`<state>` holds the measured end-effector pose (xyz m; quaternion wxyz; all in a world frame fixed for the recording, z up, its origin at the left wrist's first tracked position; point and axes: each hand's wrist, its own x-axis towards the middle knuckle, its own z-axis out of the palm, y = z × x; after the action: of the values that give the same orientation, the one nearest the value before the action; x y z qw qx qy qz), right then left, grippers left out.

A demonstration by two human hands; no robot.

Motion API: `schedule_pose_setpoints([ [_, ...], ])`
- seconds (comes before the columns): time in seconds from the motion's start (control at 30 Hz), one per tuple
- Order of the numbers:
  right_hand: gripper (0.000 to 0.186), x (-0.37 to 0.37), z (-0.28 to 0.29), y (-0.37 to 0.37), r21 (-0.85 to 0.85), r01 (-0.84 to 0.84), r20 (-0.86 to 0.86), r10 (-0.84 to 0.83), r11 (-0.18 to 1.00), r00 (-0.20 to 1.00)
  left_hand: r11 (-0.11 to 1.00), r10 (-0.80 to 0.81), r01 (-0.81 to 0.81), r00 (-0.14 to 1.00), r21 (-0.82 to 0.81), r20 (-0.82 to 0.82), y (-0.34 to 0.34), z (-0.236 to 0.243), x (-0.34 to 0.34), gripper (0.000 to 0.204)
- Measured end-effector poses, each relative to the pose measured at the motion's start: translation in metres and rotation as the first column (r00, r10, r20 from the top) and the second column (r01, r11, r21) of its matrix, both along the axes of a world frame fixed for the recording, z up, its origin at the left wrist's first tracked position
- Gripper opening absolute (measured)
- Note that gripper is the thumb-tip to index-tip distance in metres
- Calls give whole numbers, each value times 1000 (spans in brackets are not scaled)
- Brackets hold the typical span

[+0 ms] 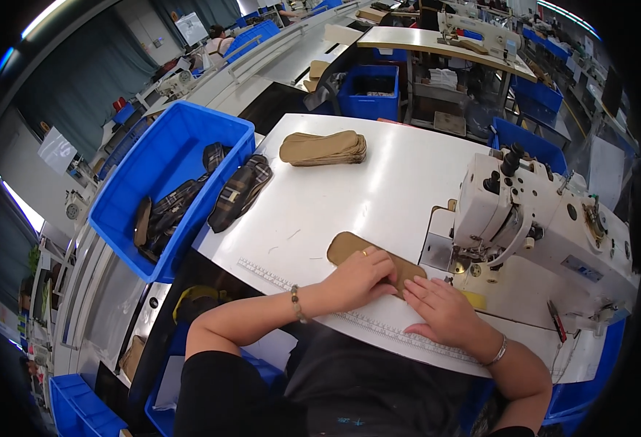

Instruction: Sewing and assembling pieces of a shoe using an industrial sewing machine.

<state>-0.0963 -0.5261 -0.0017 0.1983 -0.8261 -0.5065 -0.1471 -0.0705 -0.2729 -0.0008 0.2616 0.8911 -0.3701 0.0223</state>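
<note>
A brown insole-shaped fabric piece (346, 246) lies on the white sewing table (400, 186), just left of the sewing machine (506, 207). My left hand (364, 277) is over its middle, fingers curled and pinching at its near edge. My right hand (443, 309) rests with fingers stretched flat on the piece's right end, close to the machine's needle area. Under my hands part of the piece is hidden. Farther back stands a stack of similar brown pieces (323, 148). A pile of dark plaid pieces (239, 193) lies at the table's left edge.
A blue bin (222, 131) with more plaid pieces stands at the left. Along the near table edge runs a printed ruler (262, 273). Red-handled snippers (556, 320) lie right of my right hand. Behind are another sewing table (437, 44) and a blue crate (368, 105).
</note>
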Motion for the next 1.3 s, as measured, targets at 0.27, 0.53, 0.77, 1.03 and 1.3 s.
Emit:
schedule_pose_setpoints([
  [0.27, 48, 0, -11, -14, -25, 120, 126, -116, 992, 985, 421, 770, -904, 399, 73, 497, 198, 25, 83, 22],
  [0.53, 41, 5, -9, -9, -5, 106, 141, -105, 994, 984, 142, 810, -989, 136, 34, 570, 277, -17, 80, 16],
  [0.77, 39, 4, -9, -8, 25, 82, 122, -84, 996, 989, 308, 771, -935, 136, -178, 622, 225, 51, 41, 12],
  [1.03, 40, -14, 15, -5, 414, 168, -549, 99, 895, 830, 779, 412, -459, 888, -428, -203, 64, 88, -56, 10],
  [1.3, 23, -22, 13, -8, 464, 388, -875, 481, 796, 58, 966, -37, -31, 966, -256, -256, -12, 34, -89, 14],
])
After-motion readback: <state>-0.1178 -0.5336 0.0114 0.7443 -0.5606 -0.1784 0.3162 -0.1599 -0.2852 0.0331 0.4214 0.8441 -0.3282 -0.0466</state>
